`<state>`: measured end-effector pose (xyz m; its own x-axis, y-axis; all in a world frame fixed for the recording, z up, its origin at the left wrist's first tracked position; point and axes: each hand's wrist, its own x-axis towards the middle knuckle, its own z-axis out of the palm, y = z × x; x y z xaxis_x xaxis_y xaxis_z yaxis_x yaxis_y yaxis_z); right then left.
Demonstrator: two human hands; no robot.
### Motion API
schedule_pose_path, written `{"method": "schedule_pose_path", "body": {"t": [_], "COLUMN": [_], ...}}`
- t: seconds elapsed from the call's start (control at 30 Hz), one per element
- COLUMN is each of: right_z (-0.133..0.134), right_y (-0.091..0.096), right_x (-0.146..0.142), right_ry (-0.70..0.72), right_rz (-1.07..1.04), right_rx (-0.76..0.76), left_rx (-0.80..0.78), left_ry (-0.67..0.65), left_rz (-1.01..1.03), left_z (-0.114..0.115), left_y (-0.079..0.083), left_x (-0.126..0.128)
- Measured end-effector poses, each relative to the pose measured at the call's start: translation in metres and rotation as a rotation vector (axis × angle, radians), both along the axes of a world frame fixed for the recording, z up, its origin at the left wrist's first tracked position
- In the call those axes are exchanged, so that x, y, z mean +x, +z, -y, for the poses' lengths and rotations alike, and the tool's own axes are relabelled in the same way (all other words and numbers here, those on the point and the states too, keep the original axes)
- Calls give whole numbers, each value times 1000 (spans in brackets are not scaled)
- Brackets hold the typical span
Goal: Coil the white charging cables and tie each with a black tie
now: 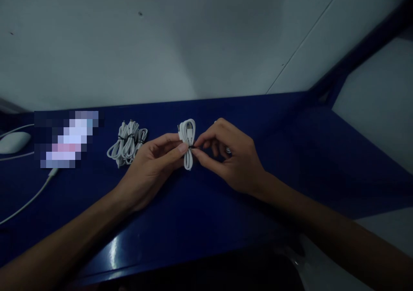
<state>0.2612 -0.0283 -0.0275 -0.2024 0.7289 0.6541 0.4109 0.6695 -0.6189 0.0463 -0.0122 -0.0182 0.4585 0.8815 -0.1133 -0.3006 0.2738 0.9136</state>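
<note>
A white USB cable (pixel 188 161), folded into a narrow bundle, is held upright above the blue table. My left hand (pixel 155 162) grips it from the left, thumb across its middle. A USB plug (pixel 190 133) shows among the upper loops. At the bundle's waist, a dark twist tie (pixel 191 147) goes round the cable. My right hand (pixel 230 153) pinches the tie's end between thumb and index finger, the other fingers curled. Left of my left hand lie several similar white cable bundles (pixel 124 140), bound with dark ties; my left hand partly covers them.
The blue table (pixel 206 226) runs along a grey wall (pixel 193 37). At the left are a white mouse (pixel 14 142), a blurred-out bright screen (pixel 71 138) and a white cord (pixel 35 198) plugged in below it. A blue frame post (pixel 355 54) rises at the right.
</note>
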Motion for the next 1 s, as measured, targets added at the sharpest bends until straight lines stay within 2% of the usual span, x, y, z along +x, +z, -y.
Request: {"method": "schedule_pose_path", "body": {"t": [0.37,0.47,0.6,0.8,0.87,1.0], "right_z": [1,1,1,0,0,1], "right_y": [1,1,5,9,9,8], "right_x": [2,2,3,5,4,4], "right_ry": [55,97,136,246,250,237], "right_rz": [61,42,-36,-210,-246,-213], "right_rx": [-71,-120,-273,-666,-704,-653], "left_rx": [-56,-27,39,81,88,84], "left_ry": [-1,-47,-109,-75,-56,-23], "left_rz": [-19,-39,-67,-106,-110,-133], "left_z": [-3,-2,-1,-2,-2,-3], "left_y": [-5,-3,1,-2,-3,-3], "left_x": [-2,-1,-1,-2,-2,-2]}}
